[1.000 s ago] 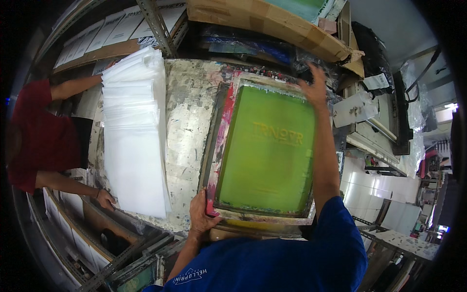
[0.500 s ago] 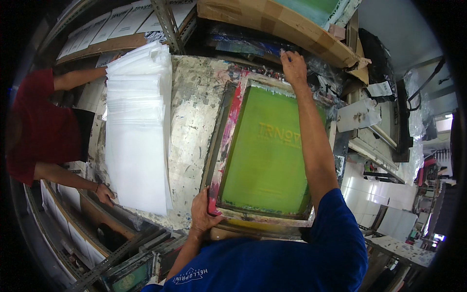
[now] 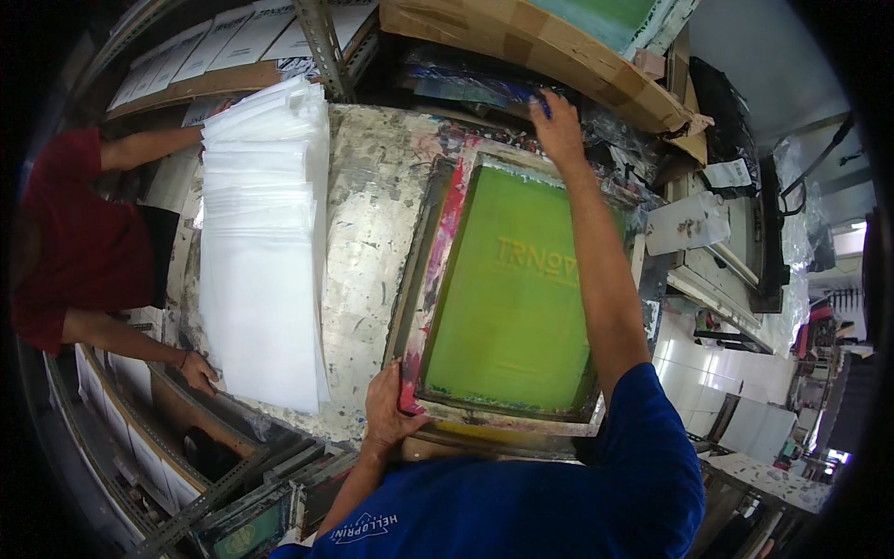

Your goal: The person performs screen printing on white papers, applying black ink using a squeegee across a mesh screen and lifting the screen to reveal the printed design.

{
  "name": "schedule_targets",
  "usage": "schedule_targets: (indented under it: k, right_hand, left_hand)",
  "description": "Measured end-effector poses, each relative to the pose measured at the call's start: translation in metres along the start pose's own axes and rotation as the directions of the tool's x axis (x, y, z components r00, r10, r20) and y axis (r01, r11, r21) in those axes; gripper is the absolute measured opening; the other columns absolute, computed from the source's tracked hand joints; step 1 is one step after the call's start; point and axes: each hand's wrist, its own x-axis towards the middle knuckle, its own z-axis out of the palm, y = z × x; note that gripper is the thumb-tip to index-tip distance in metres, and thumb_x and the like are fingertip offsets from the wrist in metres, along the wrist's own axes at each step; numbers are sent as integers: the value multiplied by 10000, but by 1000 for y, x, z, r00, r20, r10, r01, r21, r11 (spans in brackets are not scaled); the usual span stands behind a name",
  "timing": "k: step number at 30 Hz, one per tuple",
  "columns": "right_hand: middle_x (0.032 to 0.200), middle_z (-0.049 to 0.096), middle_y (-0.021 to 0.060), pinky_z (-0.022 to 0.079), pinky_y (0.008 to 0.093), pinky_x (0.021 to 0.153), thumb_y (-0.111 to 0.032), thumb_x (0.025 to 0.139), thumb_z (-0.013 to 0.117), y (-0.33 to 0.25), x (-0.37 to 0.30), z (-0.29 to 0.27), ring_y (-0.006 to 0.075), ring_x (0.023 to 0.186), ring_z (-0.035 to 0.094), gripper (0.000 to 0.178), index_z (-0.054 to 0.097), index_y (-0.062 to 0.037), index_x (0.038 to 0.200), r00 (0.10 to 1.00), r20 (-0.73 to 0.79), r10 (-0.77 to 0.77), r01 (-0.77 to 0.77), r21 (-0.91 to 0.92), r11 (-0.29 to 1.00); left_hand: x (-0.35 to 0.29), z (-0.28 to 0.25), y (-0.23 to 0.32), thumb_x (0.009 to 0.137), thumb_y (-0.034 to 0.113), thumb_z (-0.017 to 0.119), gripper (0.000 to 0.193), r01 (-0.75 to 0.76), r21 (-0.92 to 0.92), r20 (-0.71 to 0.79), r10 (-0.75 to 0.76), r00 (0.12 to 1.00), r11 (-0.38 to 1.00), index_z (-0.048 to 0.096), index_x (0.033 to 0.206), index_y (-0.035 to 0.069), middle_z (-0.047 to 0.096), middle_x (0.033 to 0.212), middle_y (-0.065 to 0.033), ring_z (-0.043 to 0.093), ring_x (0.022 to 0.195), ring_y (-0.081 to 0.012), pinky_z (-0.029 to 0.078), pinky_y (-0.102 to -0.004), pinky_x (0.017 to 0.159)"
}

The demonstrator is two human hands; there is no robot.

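Note:
A screen printing frame with a green mesh and pink-stained edges lies in front of me on the worktable. My left hand grips its near left corner, thumb over the rim. Past the frame's far edge reaches my right hand, fingers curled beside dark plastic wrapping; a small dark blue bit shows at the fingertips, too little to name. My right forearm covers part of the mesh and its faint lettering. Left of the frame lies a fanned stack of white sheets.
At the left a co-worker in a red top has both hands by the stack's edge. A cardboard box stands behind the paint-spotted worktable. A stained white container stands at the right. A metal shelf post rises at the back.
My right hand has shifted slightly left and away from me beyond the frame. My left hand, the frame and the stack have hardly moved.

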Motion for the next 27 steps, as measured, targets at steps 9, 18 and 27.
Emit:
schedule_targets:
  k: [9,18,27]
  right_hand:
    - [1078,693,223,434,543,922,-523,923,550,-14,2,-3,423,1047,631,531,730,-23,934,992,54,117,-116,-25,993]
    - [989,718,231,448,473,893,-361,713,746,-44,-19,24,381,950,697,599,565,-53,1193,932,178,317,-202,-470,859]
    - [972,696,248,483,501,855,-250,733,742,-38,-44,39,393,929,687,674,449,-119,1326,972,-109,208,-227,-213,950]
  left_hand:
    - [2,1,-2,608,420,871,1123,-10,-13,8,10,1000,1000,345,1448,-108,526,1384,-275,544,1220,-441,422,-497,1036]
    - [3,0,-1,556,383,905,1133,-17,-7,-7,17,1000,1000,372,1434,-95,538,1366,-270,552,1209,-440,432,-490,1029]
    - [4,-2,1,581,343,893,1060,2,-1,-7,-2,1000,1000,402,1414,-92,546,1360,-259,556,1206,-435,434,-493,1028]
